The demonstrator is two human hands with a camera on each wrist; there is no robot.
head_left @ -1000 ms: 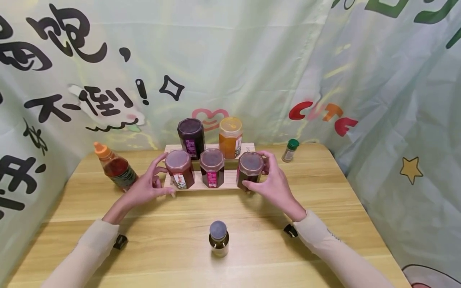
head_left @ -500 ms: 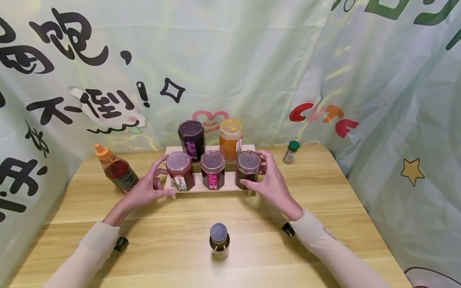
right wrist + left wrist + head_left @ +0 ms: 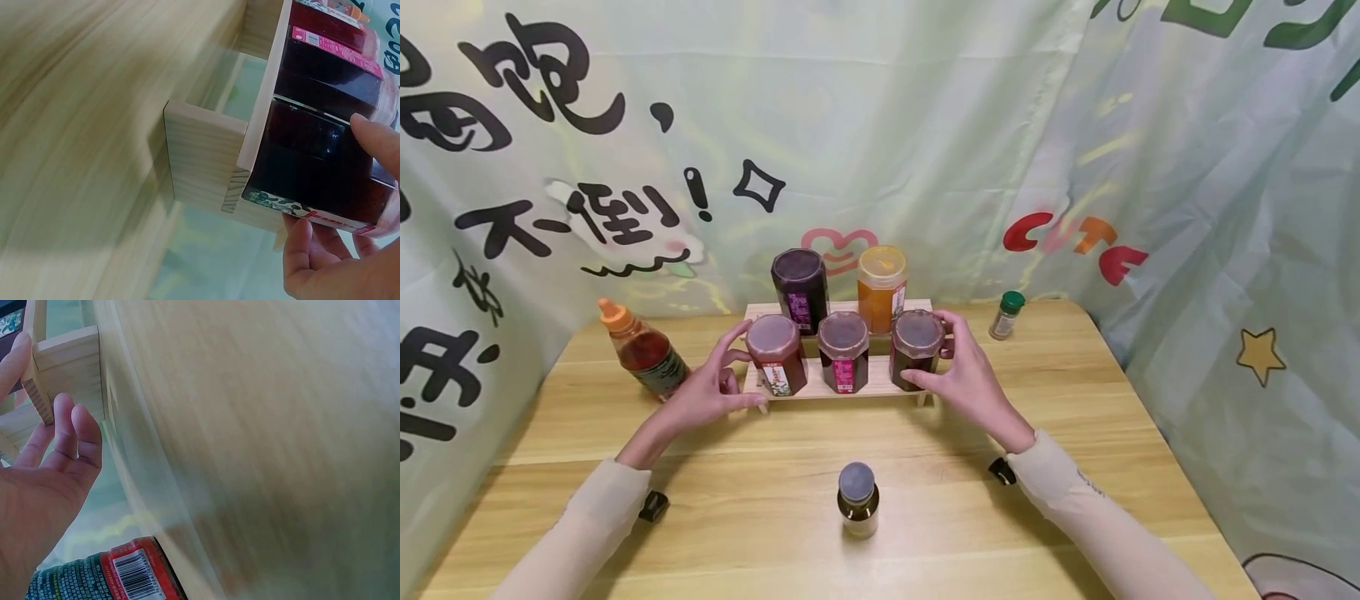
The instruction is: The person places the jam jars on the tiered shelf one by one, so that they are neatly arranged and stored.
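A two-step wooden rack point(image 3: 880, 379) bears several lidded jars. My left hand point(image 3: 703, 393) holds the rack's left end, thumb at the front edge and fingers bent behind. In the left wrist view, the fingers point(image 3: 65, 434) lie around the end of its board point(image 3: 72, 372). At the lower step's right end, my right hand point(image 3: 973, 379) grips a dark jar point(image 3: 312, 165) between thumb and fingers. This jar stands upright on the step. Left of it are a dark jar with a pink label point(image 3: 844, 354) and a reddish jar point(image 3: 777, 358).
On the upper step stand a dark purple jar point(image 3: 801, 287) and an orange jar point(image 3: 882, 287). A sauce bottle with an orange cap point(image 3: 643, 354) is beside my left hand. A small green-capped bottle point(image 3: 1006, 315) stands back right; a dark bottle point(image 3: 858, 500) stands in front.
The jar in my right hand has shifted slightly left and back on the lower step, mostly in the first half second. My left hand stays at the rack's end.
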